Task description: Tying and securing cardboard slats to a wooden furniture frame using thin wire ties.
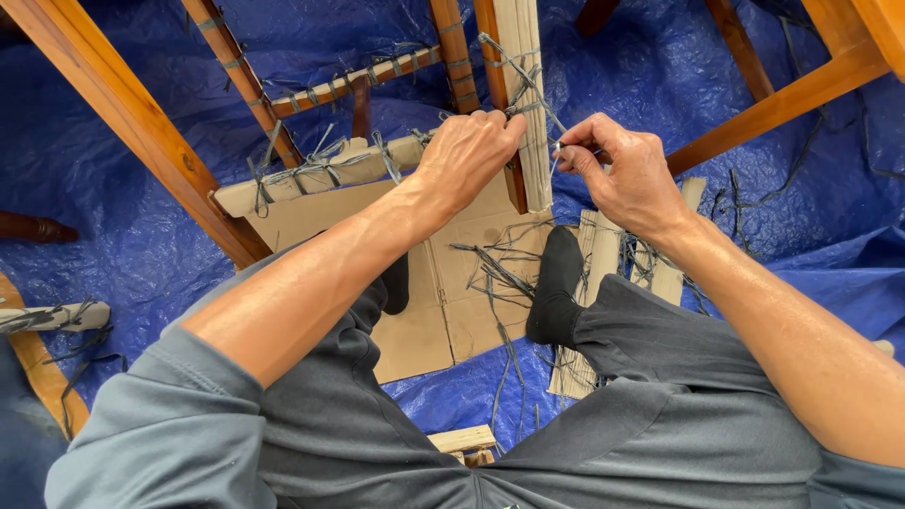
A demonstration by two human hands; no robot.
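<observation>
My left hand (468,151) presses against an upright wooden leg wrapped in corrugated cardboard (528,104), its fingers on the grey plastic strap (523,80) tied around it. My right hand (622,170) is just right of the leg, pinching the loose end of that strap between thumb and fingers. A horizontal rail padded with cardboard (320,174) and bound with more grey strap runs left from the leg. Both forearms reach out over my grey trousers.
Brown wooden furniture legs and rails (141,132) stand around on a blue tarpaulin (113,236). A flat cardboard sheet (462,283) with cut strap scraps lies under my black-socked feet (556,283). Cardboard strips (589,245) lie to the right.
</observation>
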